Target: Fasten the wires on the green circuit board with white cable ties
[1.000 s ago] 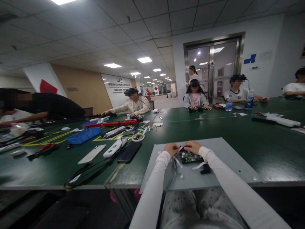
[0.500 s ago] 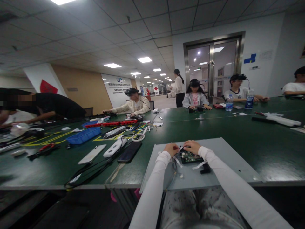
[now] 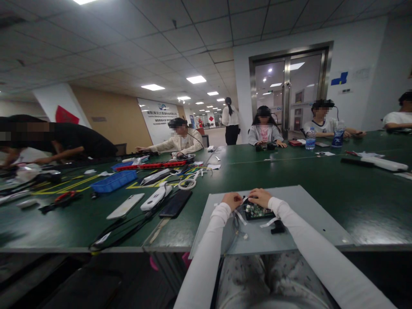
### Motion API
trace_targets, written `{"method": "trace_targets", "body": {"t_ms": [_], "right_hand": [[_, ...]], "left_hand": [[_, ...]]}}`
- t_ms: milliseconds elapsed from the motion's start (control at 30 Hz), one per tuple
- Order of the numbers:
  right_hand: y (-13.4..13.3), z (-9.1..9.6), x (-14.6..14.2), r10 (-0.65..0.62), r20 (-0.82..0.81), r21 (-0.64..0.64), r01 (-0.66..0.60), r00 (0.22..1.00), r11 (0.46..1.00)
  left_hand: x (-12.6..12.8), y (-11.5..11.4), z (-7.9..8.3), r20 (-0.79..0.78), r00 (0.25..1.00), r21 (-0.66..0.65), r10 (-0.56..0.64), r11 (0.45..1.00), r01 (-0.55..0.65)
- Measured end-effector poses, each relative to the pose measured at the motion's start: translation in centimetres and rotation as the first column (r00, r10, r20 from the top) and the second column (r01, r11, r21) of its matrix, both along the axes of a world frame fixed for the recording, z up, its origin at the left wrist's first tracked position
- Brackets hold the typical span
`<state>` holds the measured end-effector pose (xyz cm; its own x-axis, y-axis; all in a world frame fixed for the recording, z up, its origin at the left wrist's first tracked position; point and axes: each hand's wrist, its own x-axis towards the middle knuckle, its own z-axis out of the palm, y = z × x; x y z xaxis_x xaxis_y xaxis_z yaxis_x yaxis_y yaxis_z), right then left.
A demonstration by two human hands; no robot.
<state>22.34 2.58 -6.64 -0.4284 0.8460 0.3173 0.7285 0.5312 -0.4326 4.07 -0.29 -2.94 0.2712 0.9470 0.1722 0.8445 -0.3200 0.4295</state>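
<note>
Your work surface is a grey panel [image 3: 309, 223], which lies flat on the green table [image 3: 370, 189] directly in front of you and serves as the reference for all positions below. The circuit board [image 3: 256, 210], seated in a black frame, rests on the far half of the panel. Your left hand [image 3: 232, 201] is at the board's far left corner, fingers curled and fingertips drawn together. Your right hand [image 3: 260, 198] lies over the board's far edge, fingers bent toward the left hand. A short white strip [image 3: 244, 200] shows between the fingertips (you cannot tell from this view which hand, if either, grips it). On the panel, a second white strip [image 3: 240, 218] lies left of the board, near a bundle of thin wires [image 3: 237, 227] with a small white connector [image 3: 246, 236]. A third white strip [image 3: 269, 223] lies at the board's near side, and a black part [image 3: 278, 228] sits just beside it. Left of the panel, on the table, you have a dark phone [image 3: 176, 203], then a white device [image 3: 156, 197], then a pale phone [image 3: 125, 206]; a blue tray [image 3: 114, 184] stands farther left and beyond them. Well beyond the panel's far edge, a co-worker in a grey jacket [image 3: 252, 136] sits facing you.
</note>
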Motion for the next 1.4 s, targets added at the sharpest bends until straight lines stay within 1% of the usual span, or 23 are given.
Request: {"method": "trace_targets", "body": {"t_ms": [367,733,1033,1400], "right_hand": [[-0.53,0.63,0.04,-0.027,0.041,-0.032,0.029,0.999,0.999],[0.18,-0.05,0.10,-0.012,0.043,-0.002,0.012,0.999,1.000],[0.09,0.06,0.11,-0.011,0.044,-0.010,0.012,0.999,1.000],[-0.04,0.11,0.13,-0.012,0.031,-0.009,0.012,0.999,1.000]], "left_hand": [[-0.23,0.67,-0.58,-0.010,1.000,0.025,-0.010,1.000,0.010],[-0.32,0.84,-0.84,-0.037,0.999,0.044,-0.018,0.999,0.019],[-0.11,0.25,-0.29,-0.059,0.998,0.055,-0.013,0.998,0.016],[-0.22,0.38,-0.28,-0.060,0.998,0.006,-0.011,1.000,0.011]]}}
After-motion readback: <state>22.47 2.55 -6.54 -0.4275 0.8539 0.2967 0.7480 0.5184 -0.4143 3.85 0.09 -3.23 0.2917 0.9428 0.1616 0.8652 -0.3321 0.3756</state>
